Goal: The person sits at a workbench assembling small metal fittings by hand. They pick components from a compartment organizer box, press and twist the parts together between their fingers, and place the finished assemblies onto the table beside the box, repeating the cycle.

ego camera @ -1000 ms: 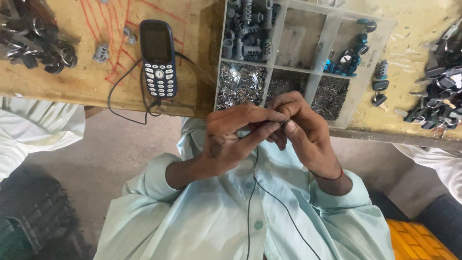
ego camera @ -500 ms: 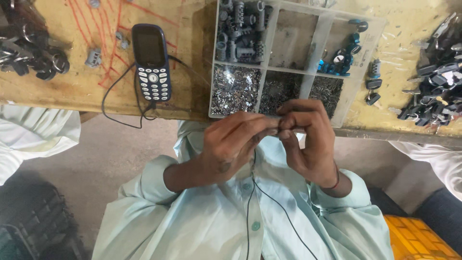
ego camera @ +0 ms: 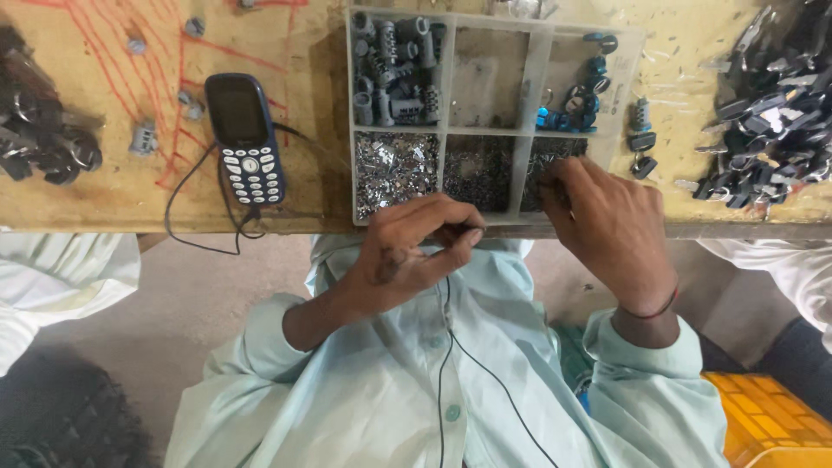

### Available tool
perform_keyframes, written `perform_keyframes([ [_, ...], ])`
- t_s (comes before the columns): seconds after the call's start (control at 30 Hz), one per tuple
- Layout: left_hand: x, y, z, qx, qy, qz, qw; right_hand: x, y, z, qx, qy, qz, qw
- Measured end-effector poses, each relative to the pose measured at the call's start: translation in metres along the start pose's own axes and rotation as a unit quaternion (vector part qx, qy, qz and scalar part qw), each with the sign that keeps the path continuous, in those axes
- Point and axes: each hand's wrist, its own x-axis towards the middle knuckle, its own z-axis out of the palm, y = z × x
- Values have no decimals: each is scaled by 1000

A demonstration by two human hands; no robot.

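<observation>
The wooden workbench (ego camera: 113,195) is spanning the upper frame, marked with red scribbles at ten o'clock. On it, at twelve o'clock, a clear plastic compartment tray (ego camera: 537,74) is sitting at the near edge: grey cylindrical parts (ego camera: 394,65) are filling its upper-left cell, blue-and-black pieces (ego camera: 572,108) are lying in the upper-right, the upper-middle cell is looking nearly bare, and tiny metal bits (ego camera: 394,169) are filling the lower row. A dark keypad phone (ego camera: 245,139) with a black cable is lying at ten o'clock; heaps of dark metal parts (ego camera: 767,113) are occupying two o'clock, another heap nine o'clock. No readable labels are being noted.

Compared with half a second ago, the hands are no longer working together at the chest. The right hand (ego camera: 607,230) is now reaching to one o'clock, fingertips dipping into the tray's lower-right cell, fingers curled; whether it is pinching anything cannot be told. The left hand (ego camera: 407,251) is remaining at centre, fingers pressed together, pinching a small dark part (ego camera: 468,232) just below the bench edge. By judgement, a further piece is being fetched
</observation>
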Motion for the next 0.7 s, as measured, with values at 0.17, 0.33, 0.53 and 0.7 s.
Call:
perform_keyframes([
  [0.17,0,-2,1,-15,-9,1,1000,-10,12,8,182,39,30,982],
  [0.33,0,-3,16,-65,35,-43,996,-21,-29,9,650,61,89,753],
  [0.53,-4,-2,16,-223,14,-123,967,-36,-41,33,433,121,-2,893],
  [0.7,-8,3,11,-148,6,-68,987,-38,-37,30,409,130,-63,901],
])
